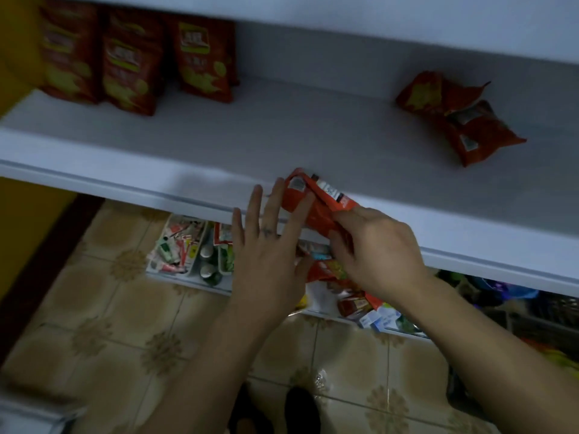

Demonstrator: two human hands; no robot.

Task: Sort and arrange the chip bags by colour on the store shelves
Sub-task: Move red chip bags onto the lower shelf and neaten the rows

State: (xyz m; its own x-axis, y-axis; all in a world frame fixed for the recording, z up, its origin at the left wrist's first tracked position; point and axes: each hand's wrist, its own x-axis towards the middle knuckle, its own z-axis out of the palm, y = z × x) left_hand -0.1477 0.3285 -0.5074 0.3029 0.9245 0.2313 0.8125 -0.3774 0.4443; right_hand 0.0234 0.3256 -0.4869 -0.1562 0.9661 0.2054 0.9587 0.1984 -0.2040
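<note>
upright bags (131, 57) stand shelf (250, 136) left, fallen bags (457, 120) right.

Dim, bluish light falling across the shelf (219, 145), standing chip bags (131, 61) smearing with motion blur, edges bowing, corners perhaps darkening.

There is a single view, from a wide-angle camera on the person's head that faces forward and steeply down. It is close to the shelf (219, 142), whose front edge slants across the middle, lower at the right. The shelf's board and back wall fill the upper half, under a higher shelf (376, 14). Below the front edge are a lower shelf (188, 278) and the floor (109, 308). Both forearms rise from the bottom edge. The left hand (266, 261) and right hand (376, 258) meet on a bag (313, 208) near the centre.
</note>
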